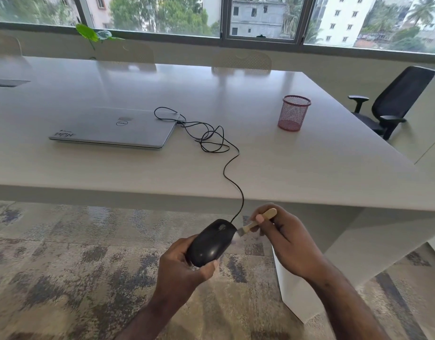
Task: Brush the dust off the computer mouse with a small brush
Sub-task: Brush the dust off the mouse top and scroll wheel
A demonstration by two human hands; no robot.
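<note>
Here, mouse [212, 242] between both hands.

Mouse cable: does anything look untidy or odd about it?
Yes. The mouse cable lies in loose tangled loops on the table beside the closed laptop, then hangs over the edge to the mouse.

The mouse [212, 242] is black. The brush [257, 223] is light wood. The far laptop [115, 127] is silver. The right cup [294, 113] is pink mesh.

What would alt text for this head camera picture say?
A left hand grips a black wired mouse while the right hand sets a small wooden brush against its front. Behind, a closed laptop lies on a white table.
</note>
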